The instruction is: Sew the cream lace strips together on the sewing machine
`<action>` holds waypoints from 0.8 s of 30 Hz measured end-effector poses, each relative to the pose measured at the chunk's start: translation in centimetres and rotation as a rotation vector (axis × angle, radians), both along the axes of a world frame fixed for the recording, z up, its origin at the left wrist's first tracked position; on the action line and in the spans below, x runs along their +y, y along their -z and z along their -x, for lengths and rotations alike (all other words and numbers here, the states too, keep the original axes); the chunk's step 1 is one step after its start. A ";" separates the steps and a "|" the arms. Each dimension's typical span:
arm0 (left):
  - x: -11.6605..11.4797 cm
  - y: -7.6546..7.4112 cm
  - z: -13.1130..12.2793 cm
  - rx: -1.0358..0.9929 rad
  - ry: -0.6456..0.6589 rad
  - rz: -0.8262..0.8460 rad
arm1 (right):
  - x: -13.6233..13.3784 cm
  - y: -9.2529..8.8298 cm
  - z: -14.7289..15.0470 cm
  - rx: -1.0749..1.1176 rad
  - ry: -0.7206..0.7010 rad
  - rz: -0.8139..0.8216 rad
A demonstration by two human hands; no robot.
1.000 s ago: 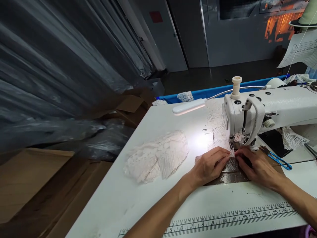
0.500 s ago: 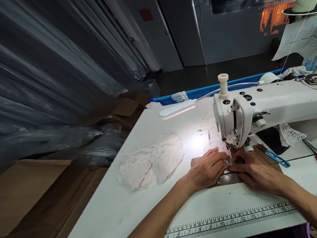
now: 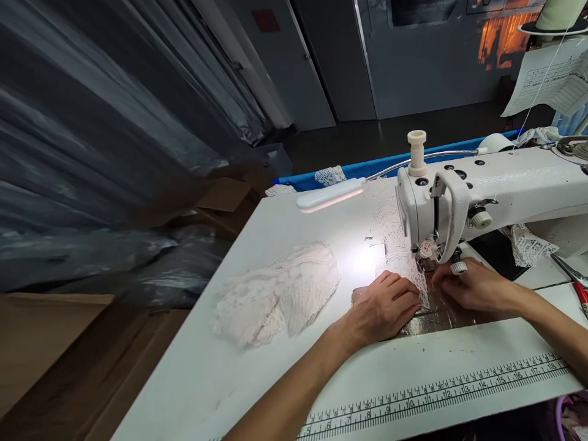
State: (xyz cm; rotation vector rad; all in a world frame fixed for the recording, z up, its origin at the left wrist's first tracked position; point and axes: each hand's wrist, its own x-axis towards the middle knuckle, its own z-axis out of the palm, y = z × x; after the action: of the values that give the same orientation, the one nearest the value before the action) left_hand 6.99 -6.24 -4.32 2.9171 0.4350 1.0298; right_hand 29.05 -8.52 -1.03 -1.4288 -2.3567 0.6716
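Observation:
A white sewing machine [image 3: 496, 184] stands on a white table [image 3: 257, 367]. A strip of pale lace [image 3: 402, 257] runs under its needle and presser foot [image 3: 429, 260]. My left hand [image 3: 383, 306] lies flat on the lace just left of the needle, fingers together and pressing down. My right hand [image 3: 473, 288] rests on the dark plate [image 3: 441, 312] right of the needle, fingertips touching the lace at the foot.
A pile of finished lace pieces [image 3: 280, 291] lies to the left under the lamp [image 3: 331, 195]. A printed ruler [image 3: 441, 392] runs along the table's front edge. Cardboard boxes [image 3: 46, 349] and dark plastic sheeting [image 3: 92, 122] fill the left side.
My right hand has moved up and right, closer to the presser foot. My left hand stays on the lace. The blue snips no longer show beside my right hand.

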 end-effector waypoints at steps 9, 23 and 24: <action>-0.2 0.0 0.0 0.044 -0.025 -0.174 | -0.1 2.4 -0.5 -0.110 -0.010 -0.219; 0.0 -0.3 0.0 0.096 0.051 -0.154 | 0.1 2.6 -0.7 -0.126 -0.027 -0.209; 0.0 -0.3 0.1 0.101 0.054 -0.157 | 0.1 2.7 -0.7 -0.131 -0.024 -0.205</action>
State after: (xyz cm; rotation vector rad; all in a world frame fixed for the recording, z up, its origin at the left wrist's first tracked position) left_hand 6.91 -6.27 -4.00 3.1108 0.2878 0.9554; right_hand 29.72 -8.45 -3.69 -1.3947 -2.4623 0.3394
